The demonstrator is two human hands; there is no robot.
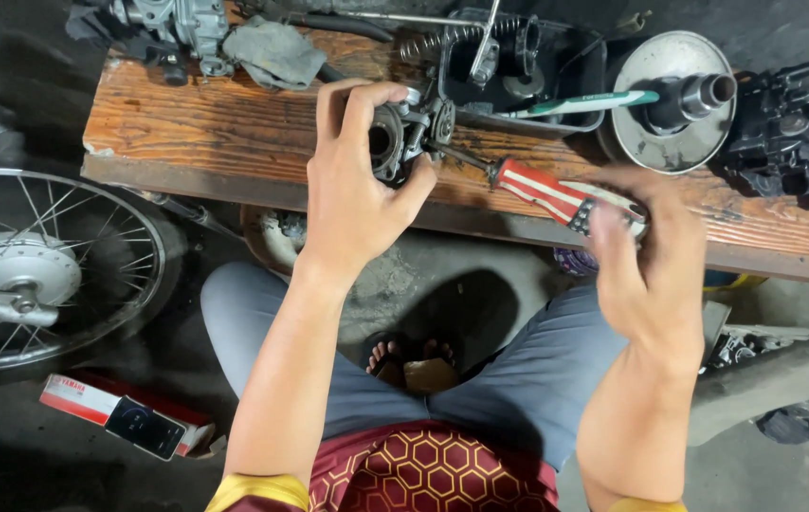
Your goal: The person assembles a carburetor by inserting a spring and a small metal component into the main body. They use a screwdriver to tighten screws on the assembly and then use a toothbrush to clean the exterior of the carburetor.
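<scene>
My left hand (359, 180) grips a small grey metal carburettor (406, 133) and holds it just above the wooden bench (224, 123). My right hand (646, 265) is blurred and closed around the red-and-white striped handle of a screwdriver (556, 194). The screwdriver's dark shaft runs up and left, and its tip touches the carburettor's right side.
On the bench lie a grey rag (276, 52), an engine part (181, 24), a black tray (537, 71) with a spring and tools, a round metal pulley (674, 100) and a green-handled tool (594, 101). A spoked wheel (30, 265) stands left. A phone (144, 427) rests on a red box.
</scene>
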